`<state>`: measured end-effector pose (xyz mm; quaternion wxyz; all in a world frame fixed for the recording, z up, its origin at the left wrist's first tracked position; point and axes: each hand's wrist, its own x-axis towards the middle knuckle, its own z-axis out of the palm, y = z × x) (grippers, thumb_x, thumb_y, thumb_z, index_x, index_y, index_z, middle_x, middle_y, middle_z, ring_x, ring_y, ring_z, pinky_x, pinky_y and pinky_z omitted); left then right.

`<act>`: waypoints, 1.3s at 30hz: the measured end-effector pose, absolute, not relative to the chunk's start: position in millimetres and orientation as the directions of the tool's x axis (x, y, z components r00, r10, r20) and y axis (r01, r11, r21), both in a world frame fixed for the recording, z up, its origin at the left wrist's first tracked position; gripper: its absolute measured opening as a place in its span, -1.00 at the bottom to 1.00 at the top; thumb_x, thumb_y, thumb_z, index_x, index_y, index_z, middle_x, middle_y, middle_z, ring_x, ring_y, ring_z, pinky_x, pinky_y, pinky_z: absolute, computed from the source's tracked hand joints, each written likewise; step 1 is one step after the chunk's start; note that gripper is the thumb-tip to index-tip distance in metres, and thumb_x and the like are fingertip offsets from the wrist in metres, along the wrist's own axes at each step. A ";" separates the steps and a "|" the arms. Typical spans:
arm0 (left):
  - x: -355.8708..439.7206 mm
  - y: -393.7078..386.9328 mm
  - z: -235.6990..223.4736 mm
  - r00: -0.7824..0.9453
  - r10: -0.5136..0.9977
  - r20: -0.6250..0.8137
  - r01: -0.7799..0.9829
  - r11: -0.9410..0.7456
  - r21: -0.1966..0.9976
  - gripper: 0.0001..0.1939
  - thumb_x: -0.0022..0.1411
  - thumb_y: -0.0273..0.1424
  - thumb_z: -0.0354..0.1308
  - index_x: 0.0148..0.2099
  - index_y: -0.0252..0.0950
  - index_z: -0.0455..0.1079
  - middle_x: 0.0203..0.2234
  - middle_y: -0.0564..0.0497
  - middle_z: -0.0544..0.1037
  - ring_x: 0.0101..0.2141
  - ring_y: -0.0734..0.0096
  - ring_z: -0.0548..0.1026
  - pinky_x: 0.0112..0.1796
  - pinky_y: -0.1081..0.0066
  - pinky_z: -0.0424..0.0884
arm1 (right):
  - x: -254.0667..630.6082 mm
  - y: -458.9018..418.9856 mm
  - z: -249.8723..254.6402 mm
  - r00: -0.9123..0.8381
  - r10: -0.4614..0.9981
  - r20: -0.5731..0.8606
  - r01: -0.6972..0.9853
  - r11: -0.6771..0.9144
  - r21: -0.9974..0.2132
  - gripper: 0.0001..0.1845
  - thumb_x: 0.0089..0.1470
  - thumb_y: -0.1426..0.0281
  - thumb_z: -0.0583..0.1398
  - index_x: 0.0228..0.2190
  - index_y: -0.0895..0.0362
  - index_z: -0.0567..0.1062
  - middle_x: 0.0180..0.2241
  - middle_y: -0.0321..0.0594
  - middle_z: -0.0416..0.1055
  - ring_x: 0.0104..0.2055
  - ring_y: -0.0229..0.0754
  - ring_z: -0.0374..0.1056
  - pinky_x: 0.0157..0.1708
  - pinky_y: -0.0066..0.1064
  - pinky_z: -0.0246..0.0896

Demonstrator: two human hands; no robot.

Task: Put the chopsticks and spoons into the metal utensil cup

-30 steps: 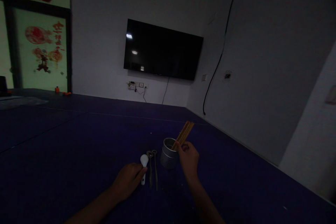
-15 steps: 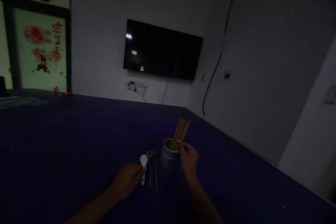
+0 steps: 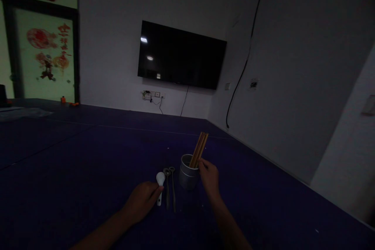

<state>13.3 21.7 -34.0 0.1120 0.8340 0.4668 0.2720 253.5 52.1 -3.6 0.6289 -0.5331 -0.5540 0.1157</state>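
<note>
A grey cylindrical holder stands upright on the dark blue tabletop, with several wooden chopsticks leaning to the right out of its mouth. At the holder's right rim, my right hand has its fingers closed on the chopsticks in a pinch. My left hand grips the handle of a white spoon lying bowl-away on the table. Just right of that spoon lie two slim metal utensils, a metal spoon and another long-handled one, side by side. The chopsticks' lower ends are hidden inside the holder.
The blue tabletop reaches to the walls. Clear plastic sheeting and small orange items are at the far left. A television hangs on the back wall, and a black cable dangles on the right.
The chopsticks have come together into a tighter bundle. My right hand has shifted slightly left against the holder's rim. My left hand and the spoons have stayed put.
</note>
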 end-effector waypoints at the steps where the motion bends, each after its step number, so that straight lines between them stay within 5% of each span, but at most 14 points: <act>1: 13.3 21.6 -34.0 0.418 0.839 0.349 0.717 -0.540 0.441 -0.44 0.34 -0.13 -0.35 -0.47 -0.26 0.33 -0.53 -0.03 0.51 -0.43 0.38 0.44 -0.38 0.41 0.21 | 253.6 53.1 -4.4 0.357 0.742 0.568 0.431 0.409 -0.804 -0.62 0.02 0.20 0.07 -0.35 0.15 0.60 -0.35 -0.08 0.55 -0.34 -0.02 0.45 -0.37 -0.29 0.28; 20: 13.4 21.6 -32.4 0.397 0.851 0.344 0.736 -0.519 0.434 -0.48 0.33 -0.15 -0.33 -0.47 -0.26 0.31 -0.51 -0.02 0.50 -0.42 0.37 0.45 -0.37 0.43 0.21 | 249.6 51.8 -8.4 0.416 0.678 0.606 0.541 0.351 -0.764 -0.48 0.09 0.07 -0.01 -0.32 0.18 0.57 -0.34 -0.02 0.53 -0.31 -0.02 0.42 -0.30 -0.28 0.22; 25: 13.6 19.1 -27.8 0.378 0.871 0.315 0.771 -0.484 0.413 -0.62 0.27 -0.19 -0.16 -0.47 -0.25 0.30 -0.54 0.02 0.47 -0.44 0.39 0.42 -0.40 0.45 0.19 | 248.0 39.5 5.9 0.539 0.453 0.710 0.653 0.308 -0.692 -0.45 0.13 0.07 -0.04 -0.22 0.24 0.52 -0.22 0.07 0.45 -0.17 0.01 0.34 -0.18 -0.24 0.16; 28: 14.6 16.7 -25.3 0.365 0.882 0.297 0.801 -0.460 0.383 -0.72 0.20 -0.21 -0.04 -0.45 -0.25 0.30 -0.51 0.02 0.47 -0.43 0.38 0.41 -0.40 0.44 0.18 | 240.0 25.5 16.9 0.555 0.356 0.752 0.678 0.331 -0.657 -0.47 0.16 0.07 -0.07 -0.26 0.19 0.50 -0.30 -0.03 0.44 -0.25 -0.06 0.34 -0.26 -0.32 0.16; 33: 16.4 14.9 -24.3 0.348 0.882 0.318 0.837 -0.445 0.319 -0.72 0.20 -0.20 -0.04 -0.45 -0.25 0.32 -0.51 -0.01 0.48 -0.43 0.36 0.40 -0.38 0.41 0.19 | 204.2 5.3 15.8 0.207 0.575 0.792 0.772 0.402 -0.493 -0.43 0.21 0.08 -0.11 -0.60 0.11 0.43 -0.66 -0.27 0.34 -0.61 -0.24 0.23 -0.55 -0.44 -0.04; 36: 16.4 15.5 -25.7 0.356 0.878 0.320 0.854 -0.445 0.270 -0.67 0.22 -0.21 -0.08 -0.47 -0.27 0.34 -0.50 -0.05 0.49 -0.43 0.33 0.42 -0.37 0.39 0.20 | 178.9 -0.7 5.4 -0.086 0.698 0.711 0.856 0.417 -0.306 -0.44 0.24 0.12 -0.12 -0.58 0.09 0.46 -0.60 -0.24 0.42 -0.56 -0.24 0.31 -0.55 -0.44 -0.06; 39: 15.9 15.4 -27.8 0.366 0.878 0.309 0.870 -0.440 0.220 -0.70 0.19 -0.29 -0.07 -0.47 -0.29 0.38 -0.49 -0.07 0.52 -0.42 0.32 0.43 -0.37 0.38 0.20 | 162.2 -3.9 -3.8 -0.201 0.810 0.550 0.907 0.366 -0.207 -0.46 0.27 0.21 -0.13 -0.53 0.11 0.50 -0.53 -0.18 0.47 -0.50 -0.21 0.37 -0.52 -0.45 -0.02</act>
